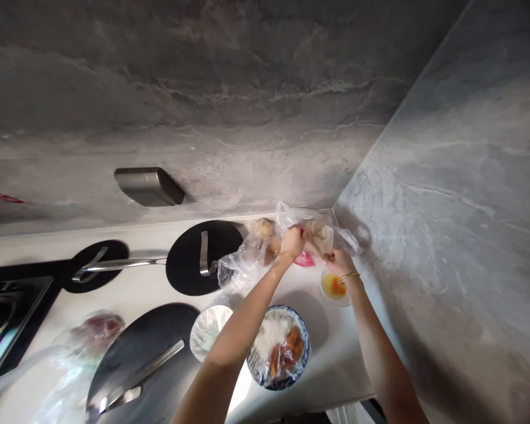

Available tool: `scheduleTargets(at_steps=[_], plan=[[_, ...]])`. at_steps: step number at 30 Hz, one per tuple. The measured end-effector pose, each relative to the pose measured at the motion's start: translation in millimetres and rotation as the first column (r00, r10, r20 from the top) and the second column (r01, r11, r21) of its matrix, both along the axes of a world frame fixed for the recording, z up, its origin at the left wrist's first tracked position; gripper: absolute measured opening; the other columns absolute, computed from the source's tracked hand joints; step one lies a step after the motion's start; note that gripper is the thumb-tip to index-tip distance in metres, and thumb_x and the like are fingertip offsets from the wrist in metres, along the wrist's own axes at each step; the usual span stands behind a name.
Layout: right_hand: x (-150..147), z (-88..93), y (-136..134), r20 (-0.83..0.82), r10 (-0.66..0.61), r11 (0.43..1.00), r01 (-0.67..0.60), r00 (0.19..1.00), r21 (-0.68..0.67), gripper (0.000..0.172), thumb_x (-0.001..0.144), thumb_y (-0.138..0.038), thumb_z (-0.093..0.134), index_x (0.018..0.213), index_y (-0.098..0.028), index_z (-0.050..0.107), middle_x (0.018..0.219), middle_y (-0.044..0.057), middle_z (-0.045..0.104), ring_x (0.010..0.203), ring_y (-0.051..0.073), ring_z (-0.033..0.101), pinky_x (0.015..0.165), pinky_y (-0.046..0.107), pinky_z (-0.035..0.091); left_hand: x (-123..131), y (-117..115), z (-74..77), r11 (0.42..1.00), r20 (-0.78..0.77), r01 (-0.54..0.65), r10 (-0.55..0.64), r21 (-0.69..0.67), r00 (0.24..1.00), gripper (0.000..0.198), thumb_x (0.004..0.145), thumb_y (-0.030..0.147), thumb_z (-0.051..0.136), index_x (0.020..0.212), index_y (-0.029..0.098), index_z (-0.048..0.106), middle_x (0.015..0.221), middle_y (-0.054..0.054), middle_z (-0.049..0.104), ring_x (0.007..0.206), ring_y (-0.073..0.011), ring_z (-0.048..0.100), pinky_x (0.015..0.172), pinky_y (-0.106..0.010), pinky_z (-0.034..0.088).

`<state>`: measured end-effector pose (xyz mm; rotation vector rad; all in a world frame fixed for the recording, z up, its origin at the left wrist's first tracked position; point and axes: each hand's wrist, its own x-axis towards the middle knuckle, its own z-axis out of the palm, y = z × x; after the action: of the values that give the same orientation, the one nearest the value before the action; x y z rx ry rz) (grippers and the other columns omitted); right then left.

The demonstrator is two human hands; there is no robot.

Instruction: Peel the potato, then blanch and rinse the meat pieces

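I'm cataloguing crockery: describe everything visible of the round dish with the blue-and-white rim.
The round, ceramic-looking dish with a blue-and-white rim stands upright on the white countertop. It holds a white mass at upper left and orange-brown pieces at lower right, with wrinkled clear plastic glinting over them. The left forearm crosses in front of its upper-left edge; whether they touch is unclear. The left hand and right hand are apart from it.

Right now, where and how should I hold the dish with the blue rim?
I'd probably hold the dish by its rim, coming from the right: the round edge shows plainly there with counter beside it, while the white bowl crowds its left.
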<state>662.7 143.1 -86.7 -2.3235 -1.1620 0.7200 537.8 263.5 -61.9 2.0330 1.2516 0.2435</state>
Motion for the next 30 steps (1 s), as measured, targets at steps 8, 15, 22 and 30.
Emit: scheduleTargets(at_steps=[8, 15, 22, 30], plan=[[-4, -2.3, 22, -0.031, -0.002, 1.0, 0.002, 1.0, 0.009, 0.03, 0.075, -0.045, 0.06, 0.079, -0.015, 0.065, 0.071, 0.007, 0.066, 0.066, 0.018, 0.059, 0.058, 0.025, 0.037, -20, -34, -17.2, 0.992, -0.099, 0.097, -0.105, -0.082, 0.99, 0.019, 0.088, 0.028, 0.05, 0.095, 0.021, 0.066, 0.094, -0.008, 0.07, 0.089, -0.0187, 0.066, 0.08, -0.027, 0.047], [-12, -34.8, 1, -0.265, -0.001, 0.992, 0.035, 0.964, 0.124, 0.008, 0.064, -0.023, 0.062, 0.059, -0.018, 0.059, 0.069, 0.004, 0.065, 0.072, 0.018, 0.058, 0.069, 0.027, 0.043, -27, -42, -33.1, 0.989, -0.163, 0.045, -0.069, -0.144, 0.984, 0.033, 0.084, 0.043, 0.056, 0.108, 0.023, 0.065, 0.093, -0.009, 0.072, 0.093, -0.0218, 0.066, 0.081, -0.029, 0.048], [-15, -61.4, 17, -0.45, -0.245, 0.922, 0.35, 0.859, 0.166, 0.041, 0.082, -0.039, 0.036, 0.095, -0.014, 0.066, 0.088, 0.009, 0.071, 0.08, 0.019, 0.066, 0.071, 0.031, 0.051, -4, -31, -36.7, 0.991, -0.159, -0.068, 0.049, -0.115, 0.986, 0.032, 0.09, 0.034, 0.041, 0.097, 0.023, 0.07, 0.102, -0.01, 0.071, 0.098, -0.0232, 0.065, 0.08, -0.03, 0.047], [-11, -72.2, 61, -0.249, -0.584, 0.771, 0.624, 0.773, 0.128, 0.044, 0.081, -0.048, 0.045, 0.069, -0.012, 0.068, 0.068, 0.014, 0.069, 0.074, 0.025, 0.066, 0.063, 0.03, 0.048, 22, -33, -44.3, 0.978, -0.145, -0.143, 0.121, -0.152, 0.982, 0.05, 0.093, 0.045, 0.032, 0.085, 0.017, 0.073, 0.088, -0.012, 0.074, 0.087, -0.0211, 0.069, 0.069, -0.024, 0.047]])
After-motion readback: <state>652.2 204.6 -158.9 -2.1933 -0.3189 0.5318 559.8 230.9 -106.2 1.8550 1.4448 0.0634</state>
